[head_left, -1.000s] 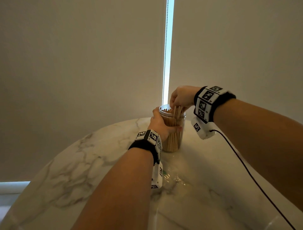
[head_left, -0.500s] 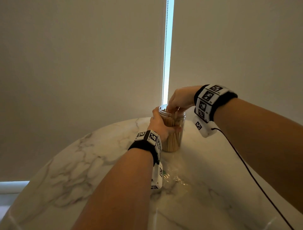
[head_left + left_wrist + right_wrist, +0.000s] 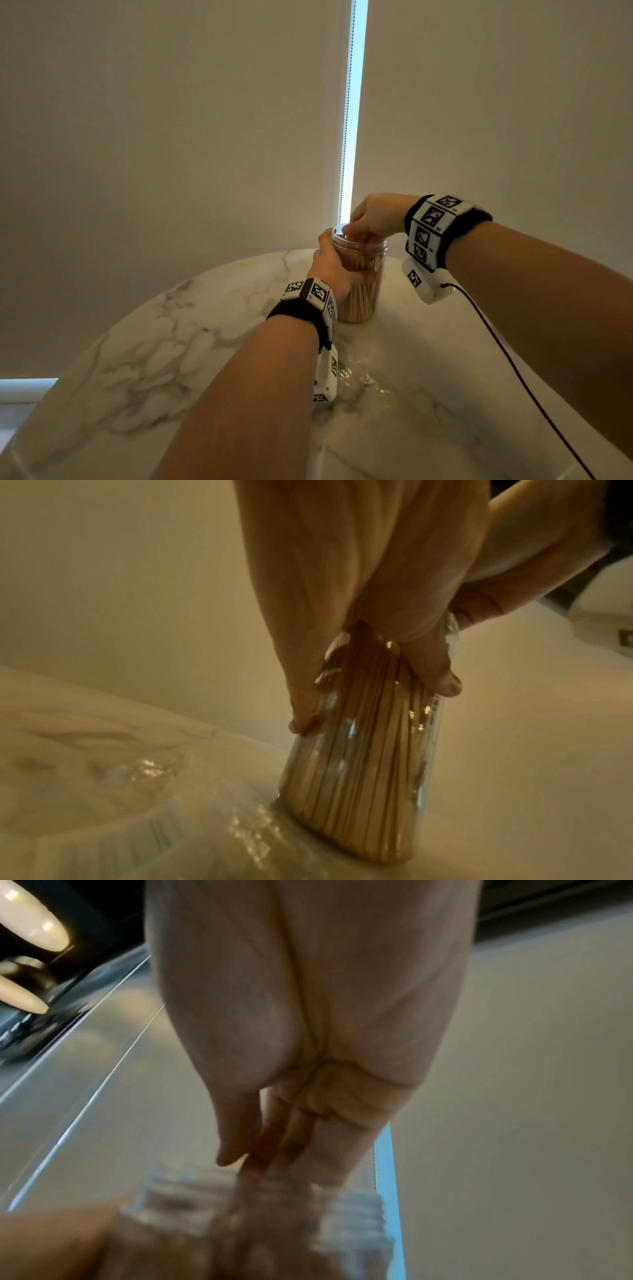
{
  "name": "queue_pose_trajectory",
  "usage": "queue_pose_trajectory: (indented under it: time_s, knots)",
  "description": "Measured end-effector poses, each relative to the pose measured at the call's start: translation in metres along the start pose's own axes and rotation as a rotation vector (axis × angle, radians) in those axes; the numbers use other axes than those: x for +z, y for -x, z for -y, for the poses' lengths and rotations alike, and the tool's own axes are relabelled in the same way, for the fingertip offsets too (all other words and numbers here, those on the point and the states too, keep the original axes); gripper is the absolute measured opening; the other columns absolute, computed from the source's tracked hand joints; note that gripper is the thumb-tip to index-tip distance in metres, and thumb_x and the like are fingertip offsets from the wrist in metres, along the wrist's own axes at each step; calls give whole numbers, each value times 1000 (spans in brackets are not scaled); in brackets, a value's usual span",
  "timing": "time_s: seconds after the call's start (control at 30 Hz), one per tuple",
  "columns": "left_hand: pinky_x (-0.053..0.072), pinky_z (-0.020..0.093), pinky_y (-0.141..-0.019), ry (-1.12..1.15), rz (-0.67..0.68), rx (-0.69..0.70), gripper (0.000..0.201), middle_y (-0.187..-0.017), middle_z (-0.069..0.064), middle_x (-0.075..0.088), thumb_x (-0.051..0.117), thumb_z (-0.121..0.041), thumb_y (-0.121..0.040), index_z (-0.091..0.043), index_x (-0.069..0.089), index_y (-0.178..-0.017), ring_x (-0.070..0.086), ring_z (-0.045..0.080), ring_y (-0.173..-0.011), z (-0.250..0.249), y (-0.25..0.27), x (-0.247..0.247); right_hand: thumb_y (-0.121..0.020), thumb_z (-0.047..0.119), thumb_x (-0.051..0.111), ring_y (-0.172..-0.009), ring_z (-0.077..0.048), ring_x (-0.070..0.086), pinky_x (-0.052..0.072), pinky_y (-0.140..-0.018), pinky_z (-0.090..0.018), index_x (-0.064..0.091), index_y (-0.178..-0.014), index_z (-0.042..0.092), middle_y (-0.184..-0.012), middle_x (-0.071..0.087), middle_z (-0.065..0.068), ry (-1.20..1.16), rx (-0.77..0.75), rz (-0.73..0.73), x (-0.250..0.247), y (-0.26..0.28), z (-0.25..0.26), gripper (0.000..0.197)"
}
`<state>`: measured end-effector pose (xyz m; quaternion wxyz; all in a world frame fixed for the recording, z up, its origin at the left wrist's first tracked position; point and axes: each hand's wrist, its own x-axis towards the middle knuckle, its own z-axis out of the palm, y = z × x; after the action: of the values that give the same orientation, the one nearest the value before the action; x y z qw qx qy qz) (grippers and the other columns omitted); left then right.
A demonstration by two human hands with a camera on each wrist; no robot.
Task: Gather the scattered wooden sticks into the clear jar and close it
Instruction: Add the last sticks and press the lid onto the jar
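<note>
Head view: my left hand (image 3: 334,262) grasps the clear sticks-filled plastic jar (image 3: 363,291) upright on the marble desk (image 3: 171,342). My right hand's (image 3: 375,214) fingers dip into its mouth; that grip I cannot tell.

Left hand (image 3: 334,265) wrapped in grip; right hand (image 3: 371,216) fingertips pointing down, perhaps pinched.

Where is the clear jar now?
In the head view, the clear jar stands upright at the far middle of the marble table, held by the left hand, right hand at its mouth.
</note>
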<state>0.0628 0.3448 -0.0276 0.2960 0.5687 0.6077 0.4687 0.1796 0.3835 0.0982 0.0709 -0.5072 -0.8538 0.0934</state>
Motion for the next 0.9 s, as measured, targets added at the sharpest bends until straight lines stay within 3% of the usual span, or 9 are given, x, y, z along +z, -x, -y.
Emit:
queue_pose_trajectory:
  time_s: [0.07, 0.23, 0.33, 0.4, 0.47, 0.6, 0.67, 0.83, 0.9]
  knots:
    - [46, 47, -104, -13, -5, -6, 122, -141, 3, 46, 93, -34, -60, -36, 10, -150, 47, 27, -129, -2, 0, -1, -93, 29, 69, -77, -12, 73, 57, -72, -25, 74, -90, 19, -84, 76, 4, -124, 13, -34, -3, 0, 3, 12]
    - [47, 45, -102, -26, 1, -3, 122, -140, 4, 46, 92, -34, -62, -34, 8, -151, 48, 26, -128, -4, 3, -1, -91, 24, 68, -88, -14, 62, 46, -68, -24, 73, -91, 25, -92, 68, 5, 71, 14, -57, 9, -2, 10, 5]
    - [47, 44, -102, -16, -6, -10, 121, -138, 4, 47, 92, -33, -62, -34, 9, -150, 48, 26, -127, -3, 4, -1, -96, 27, 60, -88, -20, 70, 58, -79, -33, 75, -96, 12, -95, 74, -4, 30, 26, -172, 11, -4, 12, 21]
    - [46, 45, -102, -17, 0, -17, 123, -138, 4, 46, 92, -32, -62, -34, 8, -151, 48, 26, -127, -4, 4, 0, -98, 24, 56, -99, -21, 67, 56, -89, -33, 74, -107, 13, -107, 72, -3, 84, 23, -157, 14, -4, 13, 23]
    - [47, 45, -101, -13, 0, -20, 123, -138, 4, 47, 92, -33, -62, -35, 7, -151, 49, 26, -127, -4, 4, 0, -98, 23, 56, -106, -21, 63, 53, -88, -30, 73, -113, 17, -115, 68, 0, 128, 29, -120, 17, -3, 13, 24]
    - [47, 44, -98, -22, 1, -30, 120, -137, 4, 46, 91, -33, -64, -34, 8, -151, 48, 27, -127, -5, 5, 0, -97, 33, 58, -100, -20, 64, 51, -82, -29, 73, -109, 16, -110, 70, -2, 166, 5, -151, 14, -1, 12, 26]
    - [48, 44, -98, -37, 0, -32, 122, -138, 4, 46, 90, -35, -64, -33, 6, -151, 48, 27, -127, -6, 5, -1, -97, 30, 60, -105, -19, 61, 46, -80, -27, 72, -114, 20, -117, 66, 0, 167, -13, -99, 15, 2, 15, 23]
    - [48, 45, -98, -30, -5, -36, 121, -138, 4, 47, 90, -36, -65, -35, 5, -151, 50, 28, -126, -4, 7, 2, -101, 34, 50, -112, -22, 61, 51, -95, -32, 69, -121, 14, -121, 66, -4, 301, -14, -109, 12, 3, 24, 35]
    - [49, 46, -100, -29, -11, -40, 122, -138, 5, 47, 90, -37, -64, -35, 4, -151, 50, 28, -126, -4, 7, 2, -102, 30, 49, -110, -23, 63, 53, -95, -32, 69, -121, 12, -120, 67, -5, 378, -6, -121, 17, -2, 24, 32]
